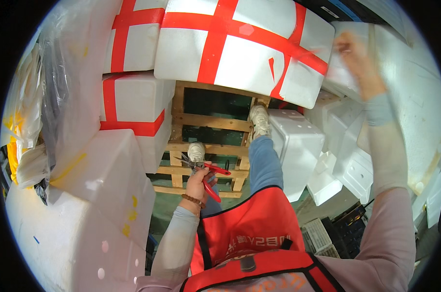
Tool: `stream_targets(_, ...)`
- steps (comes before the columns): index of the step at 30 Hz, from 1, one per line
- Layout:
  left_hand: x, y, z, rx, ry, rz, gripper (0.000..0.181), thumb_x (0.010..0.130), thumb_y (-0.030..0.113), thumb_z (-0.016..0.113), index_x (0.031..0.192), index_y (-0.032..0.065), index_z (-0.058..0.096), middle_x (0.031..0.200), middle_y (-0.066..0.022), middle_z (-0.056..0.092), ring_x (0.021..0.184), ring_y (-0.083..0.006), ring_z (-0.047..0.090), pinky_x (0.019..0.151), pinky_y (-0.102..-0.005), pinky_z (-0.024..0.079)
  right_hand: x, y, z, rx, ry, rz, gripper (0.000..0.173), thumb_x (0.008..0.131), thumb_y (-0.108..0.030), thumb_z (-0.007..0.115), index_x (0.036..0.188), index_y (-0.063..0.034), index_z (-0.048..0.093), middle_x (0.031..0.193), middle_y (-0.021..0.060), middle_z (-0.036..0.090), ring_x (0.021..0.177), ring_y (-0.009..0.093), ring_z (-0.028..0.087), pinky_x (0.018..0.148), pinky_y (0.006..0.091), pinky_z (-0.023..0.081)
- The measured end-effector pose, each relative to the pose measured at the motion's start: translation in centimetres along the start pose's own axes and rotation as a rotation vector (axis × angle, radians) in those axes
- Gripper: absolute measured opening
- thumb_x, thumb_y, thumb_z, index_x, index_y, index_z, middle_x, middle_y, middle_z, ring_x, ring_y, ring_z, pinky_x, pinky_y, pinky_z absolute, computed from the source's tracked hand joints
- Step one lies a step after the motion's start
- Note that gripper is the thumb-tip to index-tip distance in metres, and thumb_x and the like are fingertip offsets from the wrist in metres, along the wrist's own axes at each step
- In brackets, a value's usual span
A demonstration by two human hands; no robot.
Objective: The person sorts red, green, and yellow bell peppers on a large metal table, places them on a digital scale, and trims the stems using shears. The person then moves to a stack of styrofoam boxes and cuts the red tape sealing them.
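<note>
My left hand [198,184] grips red-handled metal shears [219,169], their pointed blades apart and aimed left. In front of me lies a long white foam box [252,54] crossed with red tape [217,47]. Near its right end, one tape strip [281,82] looks cut and ragged, with a loose red sliver beside it. My right hand [355,60] is raised past that end, blurred by motion, its fingers curled. A faint red streak shows between the box and this hand; whether the hand holds anything is unclear.
Underfoot is a slatted wooden pallet [213,122] with open gaps. Taped foam boxes [134,98] stand at left, above a large foam box [45,233] and near plastic sheeting [56,84]. Open foam boxes [297,146] crowd the right, near a black crate [346,233].
</note>
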State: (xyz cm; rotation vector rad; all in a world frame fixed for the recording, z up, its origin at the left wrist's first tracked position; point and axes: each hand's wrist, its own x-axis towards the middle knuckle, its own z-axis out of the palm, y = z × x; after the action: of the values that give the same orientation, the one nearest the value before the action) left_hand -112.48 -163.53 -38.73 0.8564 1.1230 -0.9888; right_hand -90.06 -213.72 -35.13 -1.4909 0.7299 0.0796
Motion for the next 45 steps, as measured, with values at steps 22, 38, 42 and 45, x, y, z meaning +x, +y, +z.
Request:
stream_targets(22, -1.3, -1.1, 0.4, 0.026, 0.011, 0.007, 0.026, 0.087, 0.017, 0.053, 0.113, 0.0125, 0.054, 0.11, -0.0028, 0.06, 0.102, -0.0162, 0.057, 0.076, -0.0301, 0.047, -5.5, 15.2, 12.0, -1.197, 0.322, 0.023, 0.023, 0.074, -0.023, 0.062, 0.081, -0.001, 0.066, 0.086, 0.0186, 0.066, 0.084, 0.036, 0.063, 0.077, 0.0414, 0.049)
stream_targets(38, -1.7, -1.4, -1.4, -0.03, 0.064, 0.016, 0.024, 0.087, 0.016, 0.054, 0.11, 0.0114, 0.058, 0.107, -0.0013, 0.062, 0.096, -0.0149, 0.058, 0.078, -0.0322, 0.046, -4.9, 14.8, 12.1, -1.111, 0.391, 0.154, 0.026, 0.07, -0.022, 0.063, 0.079, 0.0032, 0.063, 0.085, 0.0199, 0.066, 0.079, 0.032, 0.064, 0.074, 0.038, 0.049)
stream_targets(42, -1.7, -1.5, -0.6, -0.026, 0.057, 0.011, 0.024, 0.087, 0.016, 0.054, 0.11, 0.0119, 0.058, 0.106, -0.0009, 0.062, 0.096, -0.0144, 0.058, 0.078, -0.0311, 0.045, -4.3, 13.8, 12.5, -1.162, 0.362, 0.207, 0.024, 0.072, -0.018, 0.059, 0.083, 0.0029, 0.063, 0.096, 0.0245, 0.064, 0.096, 0.037, 0.061, 0.085, 0.0415, 0.047)
stream_targets(45, -2.0, -1.1, 0.2, -0.023, 0.026, 0.031, 0.025, 0.087, 0.017, 0.054, 0.111, 0.0122, 0.058, 0.107, -0.0009, 0.062, 0.097, -0.014, 0.057, 0.078, -0.0306, 0.045, -2.9, 13.2, 12.3, -1.165, 0.273, 0.353, 0.022, 0.072, -0.015, 0.057, 0.083, 0.0034, 0.063, 0.098, 0.0265, 0.063, 0.098, 0.038, 0.06, 0.086, 0.0403, 0.047)
